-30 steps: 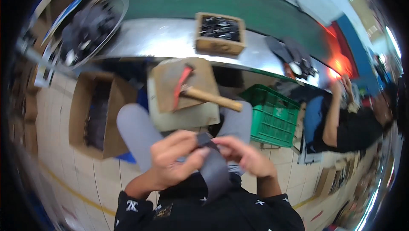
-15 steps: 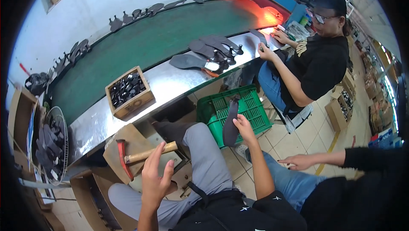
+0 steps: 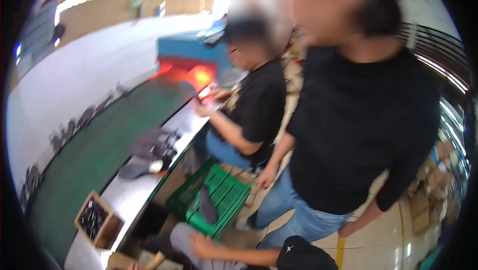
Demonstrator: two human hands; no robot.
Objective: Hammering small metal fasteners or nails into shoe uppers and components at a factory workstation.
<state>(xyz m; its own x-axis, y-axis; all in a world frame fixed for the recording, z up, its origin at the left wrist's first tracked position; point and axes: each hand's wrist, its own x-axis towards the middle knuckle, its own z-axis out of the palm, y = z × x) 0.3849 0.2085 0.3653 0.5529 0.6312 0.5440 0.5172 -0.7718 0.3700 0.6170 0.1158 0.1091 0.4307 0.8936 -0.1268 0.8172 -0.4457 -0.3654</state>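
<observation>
Right hand (image 3: 201,246): one, blurred, at the grey trouser knee (image 3: 180,237). No object visible in it; blur hides whether the fingers are spread or pressed together. Half a second earlier, it pinched a sole.

Left hand: no part identifiable; its grip cannot be judged. In the preceding picture it was raised beside the hammer.

Dark sole (image 3: 208,209): one, elongated, aligned with the green crate (image 3: 224,178), a visible gap between its lower end and the right hand. Whether it rests there or is falling is uncertain. Change of note: sole and hand now apart. Judged significance: this piece appears to be released, its handling over for the moment.

Wooden handle (image 3: 155,260): part only, at the lower edge, left of the knee.

Wooden box (image 3: 110,231): one, filled with small dark parts, on the metal ledge (image 3: 119,195).

Soles, dark, heaped (image 3: 147,143): several, overlapping, farther along the same ledge.

Green belt (image 3: 89,160): one, alongside the ledge, running toward the blue machine (image 3: 186,48) with its red glow.

Seated co-worker (image 3: 254,106): one, black top, holding another sole (image 3: 189,90) near the glow.

Standing person (image 3: 358,130): one, black top and jeans, right of the crate; more prominent since the view swung rightward.
</observation>
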